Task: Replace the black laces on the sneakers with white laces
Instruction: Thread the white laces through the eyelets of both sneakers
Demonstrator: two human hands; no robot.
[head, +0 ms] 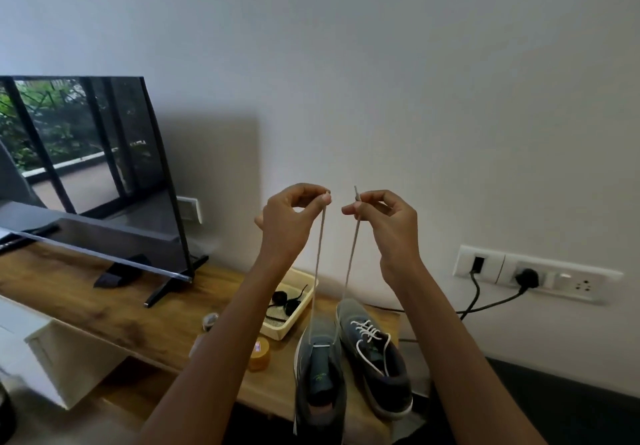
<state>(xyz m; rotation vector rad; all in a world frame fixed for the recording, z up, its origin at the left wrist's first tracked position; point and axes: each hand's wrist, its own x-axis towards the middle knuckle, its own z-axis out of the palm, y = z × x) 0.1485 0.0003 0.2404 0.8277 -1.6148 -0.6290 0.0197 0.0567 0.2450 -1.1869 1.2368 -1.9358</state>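
Wall, pale and plain, fills most of the view, with a white socket strip (536,276) low on the right and dark cables trailing from it. Next in size, a black flat-screen television (86,167) stands on a brown wooden table (104,313).

Both forearms reach up over the table's near edge. The left hand (287,223) has thumb and forefinger pinched on one end of a thin white lace (319,254), the other fingers curled loosely. The right hand (384,226) pinches the other end the same way, with the tip poking up above the fingers. The ends are held high, close together and about level, probably to match the two lengths before crossing them.

Below the hands, two grey fabric sneakers sit side by side near the table's edge, toes toward the wall. The right-hand sneaker (377,368) already carries white lacing. The left-hand sneaker (320,385) has only a short white bar across its lowest eyelets, from which both strands rise taut to the hands.

A cream plastic tray (277,332) just behind the sneakers holds dark coiled cords (287,301), likely the removed black laces. A small orange tape roll (259,354) sits beside the left-hand sneaker.
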